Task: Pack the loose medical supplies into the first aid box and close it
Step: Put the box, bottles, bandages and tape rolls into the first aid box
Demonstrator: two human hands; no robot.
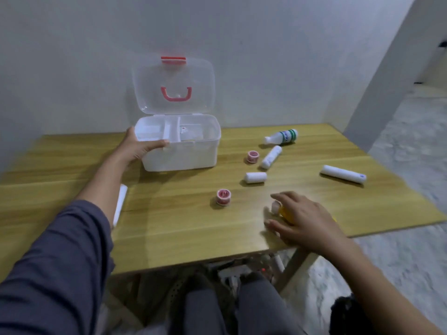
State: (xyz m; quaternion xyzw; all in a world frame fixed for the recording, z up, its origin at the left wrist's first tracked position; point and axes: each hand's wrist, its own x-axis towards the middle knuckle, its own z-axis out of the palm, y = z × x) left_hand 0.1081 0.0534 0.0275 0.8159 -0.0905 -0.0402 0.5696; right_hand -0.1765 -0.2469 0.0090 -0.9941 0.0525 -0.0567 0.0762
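The white first aid box (183, 155) stands open at the back of the table, its clear lid (174, 85) upright against the wall. My left hand (139, 147) grips the box's front left corner. Closing over a small yellow bottle with a white cap (278, 209) near the front edge is my right hand (304, 218). Loose on the table lie two pink tape rolls (223, 197) (253, 156), a short bandage roll (256, 177), two longer white rolls (271, 157) (343, 174) and a white bottle with green bands (281, 137).
The wooden table (183, 221) stands against a white wall. Another white roll (120, 204) lies partly hidden behind my left forearm. The table's right edge drops to a grey floor (399, 257). My knees show below the front edge.
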